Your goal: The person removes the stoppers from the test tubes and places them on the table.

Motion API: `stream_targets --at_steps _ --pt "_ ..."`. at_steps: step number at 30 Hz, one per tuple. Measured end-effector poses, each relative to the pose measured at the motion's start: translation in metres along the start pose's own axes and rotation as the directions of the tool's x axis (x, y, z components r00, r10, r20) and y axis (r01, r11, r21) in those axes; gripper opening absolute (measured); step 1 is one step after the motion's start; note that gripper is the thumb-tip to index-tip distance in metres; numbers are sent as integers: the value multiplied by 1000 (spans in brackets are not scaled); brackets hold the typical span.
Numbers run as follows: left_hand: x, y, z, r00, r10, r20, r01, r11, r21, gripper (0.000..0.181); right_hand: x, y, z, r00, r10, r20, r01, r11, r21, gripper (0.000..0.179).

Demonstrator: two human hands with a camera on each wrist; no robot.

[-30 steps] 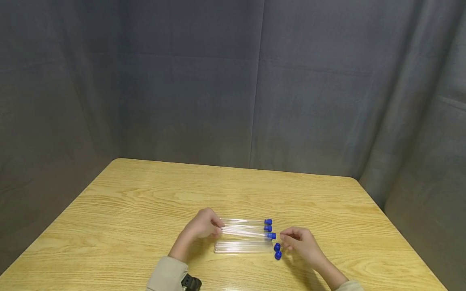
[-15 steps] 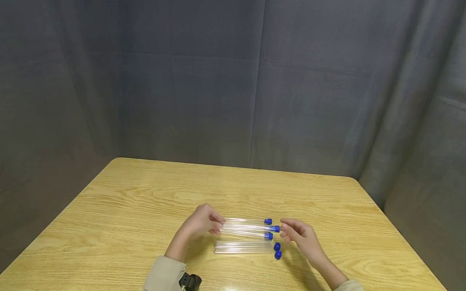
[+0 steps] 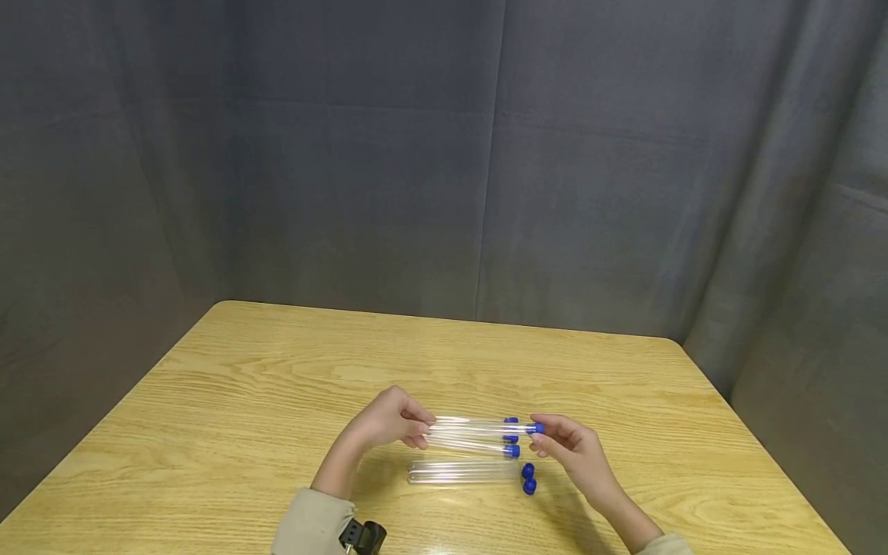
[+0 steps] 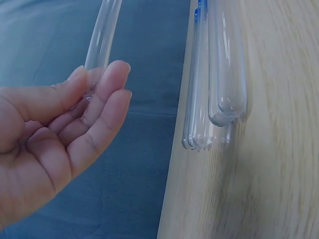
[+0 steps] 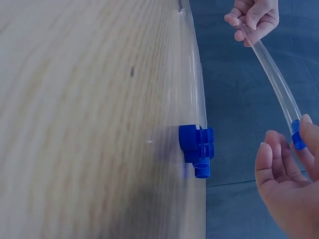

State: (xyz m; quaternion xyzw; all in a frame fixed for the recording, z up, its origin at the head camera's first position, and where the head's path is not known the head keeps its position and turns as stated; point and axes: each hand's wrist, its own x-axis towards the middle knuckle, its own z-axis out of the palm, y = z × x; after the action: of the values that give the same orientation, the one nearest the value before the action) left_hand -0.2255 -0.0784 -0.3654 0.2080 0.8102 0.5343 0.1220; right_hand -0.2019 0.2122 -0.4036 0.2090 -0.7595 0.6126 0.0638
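A clear test tube point(image 3: 479, 429) with a blue cap point(image 5: 297, 137) is held level above the table between both hands. My left hand point(image 3: 386, 416) pinches its rounded end between thumb and fingers. At the other end, my right hand point(image 3: 574, 453) has thumb and fingertips on the cap. Beneath it lie several tubes with blue caps point(image 3: 512, 451), partly covered by the held one. Nearer me, a few uncapped tubes point(image 3: 463, 472) lie side by side. Two loose blue caps point(image 3: 529, 478) sit by their right ends.
The wooden table point(image 3: 333, 354) reaches back to a grey curtain point(image 3: 361, 193), which also hangs at both sides. A black device point(image 3: 364, 536) is strapped at the left sleeve point(image 3: 312, 524).
The left hand has raised the capped tube and moved it away from me and rightward. The right hand, empty a second ago, now has its fingers on the cap.
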Motion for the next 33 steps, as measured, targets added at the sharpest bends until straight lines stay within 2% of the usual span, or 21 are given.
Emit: stream_targets --at_steps 7,12,16,24,33 --pt "-1 3 1 1000 18 23 -18 1000 -18 19 0 0 0 1000 -28 -10 29 1000 6 26" --pt "-2 5 1 999 22 24 -21 999 -33 19 -1 -1 2 998 -22 -51 21 1000 -20 20" --pt "-1 6 1 999 23 28 -22 1000 -19 19 -1 -1 4 995 -47 -86 43 998 -54 14" --pt "-1 8 1 998 31 51 -31 999 13 16 -1 -2 7 983 -76 -170 56 992 -116 8" --pt "-1 8 1 998 45 36 -45 999 23 16 -1 -5 11 962 -78 -261 37 987 -159 7"
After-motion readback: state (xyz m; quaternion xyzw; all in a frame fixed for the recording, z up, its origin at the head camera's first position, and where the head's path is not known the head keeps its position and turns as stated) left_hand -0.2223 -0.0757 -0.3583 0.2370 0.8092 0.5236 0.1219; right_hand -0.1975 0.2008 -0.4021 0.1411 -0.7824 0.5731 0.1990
